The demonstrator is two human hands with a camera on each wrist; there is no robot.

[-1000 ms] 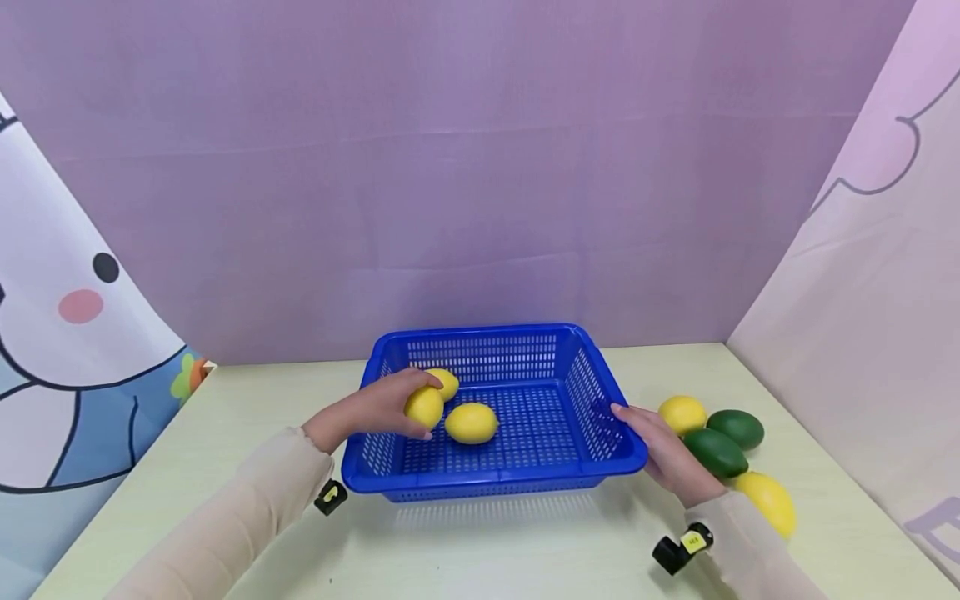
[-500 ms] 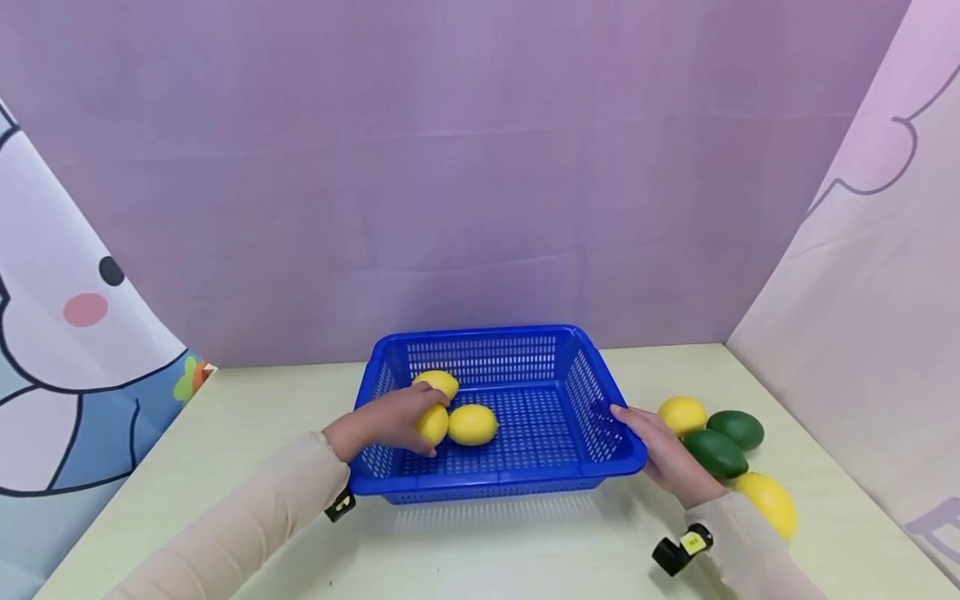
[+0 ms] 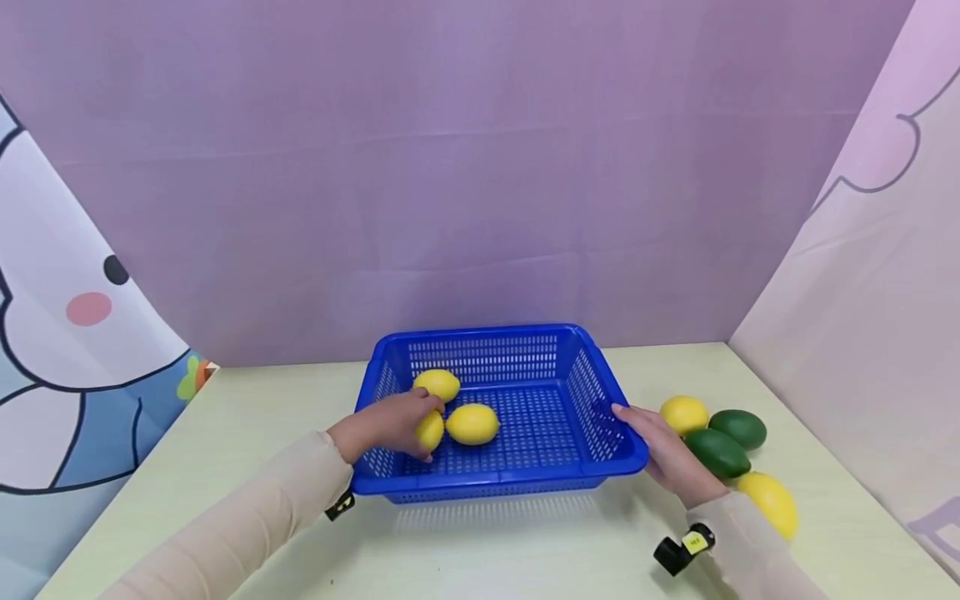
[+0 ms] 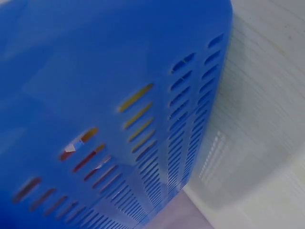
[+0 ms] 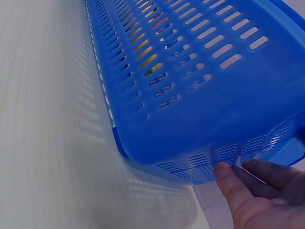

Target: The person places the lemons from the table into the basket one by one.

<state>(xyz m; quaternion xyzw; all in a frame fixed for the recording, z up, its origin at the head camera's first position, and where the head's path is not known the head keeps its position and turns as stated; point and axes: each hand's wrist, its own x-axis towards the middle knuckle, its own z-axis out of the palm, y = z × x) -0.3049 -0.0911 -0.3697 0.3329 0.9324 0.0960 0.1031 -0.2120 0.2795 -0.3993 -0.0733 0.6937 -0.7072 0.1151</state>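
Table (image 3: pixel 480 554) fronts purple backdrop (image 3: pixel 480 183), left hand (image 3: pixel 392 422) gripping lemon (image 3: pixel 431 432), right hand (image 3: pixel 669 457) basket rim (image 3: pixel 495 478).

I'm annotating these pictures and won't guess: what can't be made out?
Head view: part of the held yellow lemon-shaped fruit, behind the left hand's grip.
Head view: part of the rightmost yellow fruit, behind the cream right sleeve.
Left wrist view: that grip, mostly behind the blue slotted plastic basket.
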